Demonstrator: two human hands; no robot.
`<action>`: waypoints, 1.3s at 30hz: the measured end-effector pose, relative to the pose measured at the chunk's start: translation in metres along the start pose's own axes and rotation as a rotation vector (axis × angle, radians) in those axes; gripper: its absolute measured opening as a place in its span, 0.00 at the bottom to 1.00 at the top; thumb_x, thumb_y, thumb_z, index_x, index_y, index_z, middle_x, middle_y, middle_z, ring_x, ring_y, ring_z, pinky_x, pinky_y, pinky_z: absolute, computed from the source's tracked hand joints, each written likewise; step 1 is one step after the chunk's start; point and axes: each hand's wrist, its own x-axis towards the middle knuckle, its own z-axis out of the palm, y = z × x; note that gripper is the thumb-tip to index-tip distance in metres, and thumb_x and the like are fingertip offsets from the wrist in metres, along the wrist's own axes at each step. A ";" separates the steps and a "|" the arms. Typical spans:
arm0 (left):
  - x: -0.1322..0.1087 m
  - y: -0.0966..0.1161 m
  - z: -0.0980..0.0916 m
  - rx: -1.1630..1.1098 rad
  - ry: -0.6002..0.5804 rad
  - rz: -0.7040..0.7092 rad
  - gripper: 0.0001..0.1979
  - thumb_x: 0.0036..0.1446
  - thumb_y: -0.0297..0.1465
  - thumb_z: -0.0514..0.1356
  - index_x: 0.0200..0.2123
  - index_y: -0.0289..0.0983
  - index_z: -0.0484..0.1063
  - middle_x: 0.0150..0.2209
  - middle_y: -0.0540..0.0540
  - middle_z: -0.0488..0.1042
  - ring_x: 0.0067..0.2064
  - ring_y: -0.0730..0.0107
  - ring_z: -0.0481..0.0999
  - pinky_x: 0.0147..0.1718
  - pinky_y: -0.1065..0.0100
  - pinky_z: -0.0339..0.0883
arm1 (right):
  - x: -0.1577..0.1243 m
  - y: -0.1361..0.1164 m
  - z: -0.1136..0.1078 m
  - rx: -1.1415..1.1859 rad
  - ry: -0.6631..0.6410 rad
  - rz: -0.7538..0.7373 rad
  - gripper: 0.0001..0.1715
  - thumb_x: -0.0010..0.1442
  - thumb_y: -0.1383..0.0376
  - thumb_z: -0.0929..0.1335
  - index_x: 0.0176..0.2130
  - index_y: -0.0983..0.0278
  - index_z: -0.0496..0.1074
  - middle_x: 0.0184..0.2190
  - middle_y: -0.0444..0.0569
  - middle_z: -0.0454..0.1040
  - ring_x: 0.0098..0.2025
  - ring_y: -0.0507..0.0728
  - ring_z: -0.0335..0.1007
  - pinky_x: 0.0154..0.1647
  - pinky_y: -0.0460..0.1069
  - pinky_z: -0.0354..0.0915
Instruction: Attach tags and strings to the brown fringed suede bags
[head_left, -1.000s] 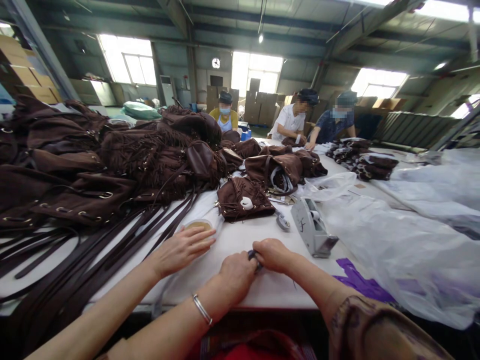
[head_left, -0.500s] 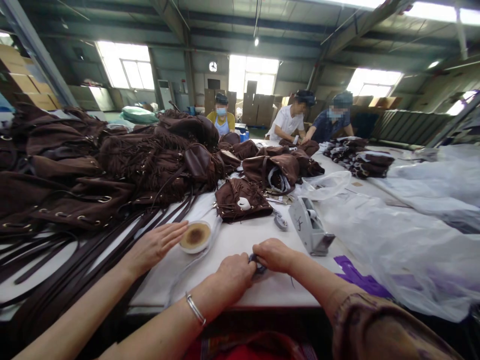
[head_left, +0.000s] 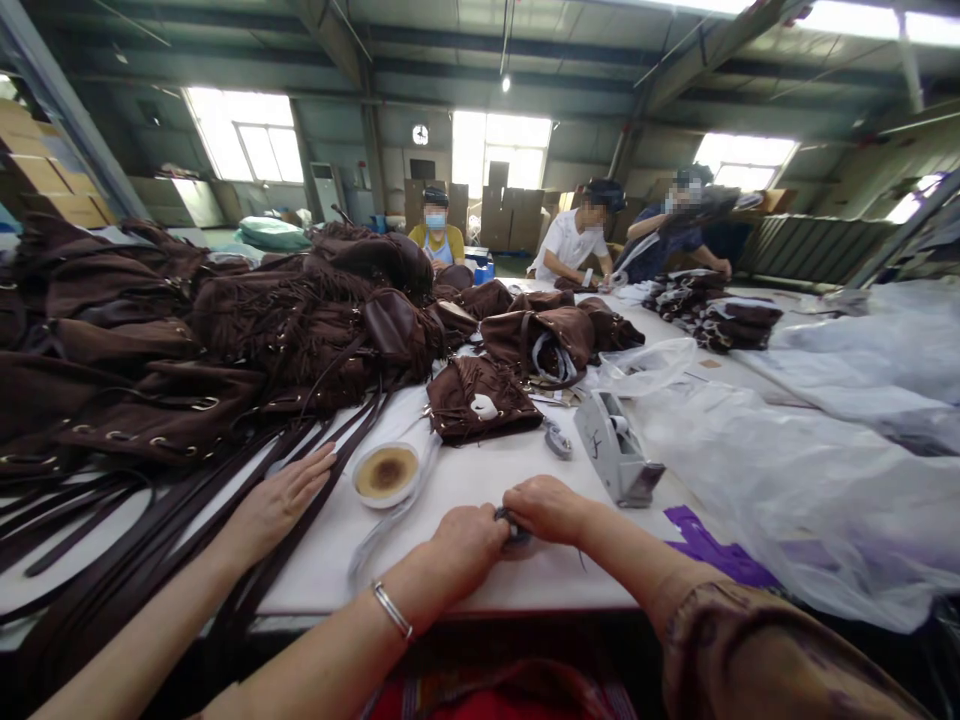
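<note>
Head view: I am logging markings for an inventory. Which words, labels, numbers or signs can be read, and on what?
No text reads clearly.
Tape dispenser: dark handwritten mark on its side, illegible.
Wall clock: face too small to read.
Cardboard boxes: no print legible.

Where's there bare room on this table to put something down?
Bare white tabletop lies between the round white dish with brown contents, the grey tape dispenser and the left hand and right hand pinching a small dark piece. Crowded: dark brown straps and fringed bags leftward, clear plastic sheeting rightward.
</note>
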 end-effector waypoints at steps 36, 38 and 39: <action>-0.085 -0.081 -0.028 -0.161 0.148 -0.298 0.15 0.62 0.28 0.47 0.45 0.41 0.71 0.50 0.37 0.75 0.53 0.51 0.74 0.53 0.50 0.64 | -0.002 -0.009 0.002 0.092 0.020 0.420 0.13 0.59 0.62 0.64 0.37 0.65 0.76 0.39 0.58 0.79 0.42 0.63 0.76 0.37 0.50 0.62; -0.127 -0.139 -0.028 -0.172 0.267 -0.358 0.17 0.61 0.28 0.44 0.47 0.42 0.68 0.55 0.39 0.72 0.58 0.51 0.69 0.57 0.49 0.59 | -0.002 -0.006 -0.002 0.044 -0.006 0.238 0.12 0.59 0.63 0.64 0.38 0.64 0.76 0.39 0.57 0.79 0.42 0.62 0.76 0.38 0.50 0.62; -0.143 -0.159 -0.027 -0.187 0.343 -0.356 0.18 0.60 0.28 0.43 0.49 0.43 0.67 0.57 0.40 0.70 0.60 0.53 0.68 0.59 0.50 0.57 | -0.002 -0.003 -0.004 0.019 -0.018 0.136 0.12 0.59 0.63 0.64 0.39 0.64 0.76 0.38 0.57 0.79 0.41 0.62 0.76 0.38 0.50 0.62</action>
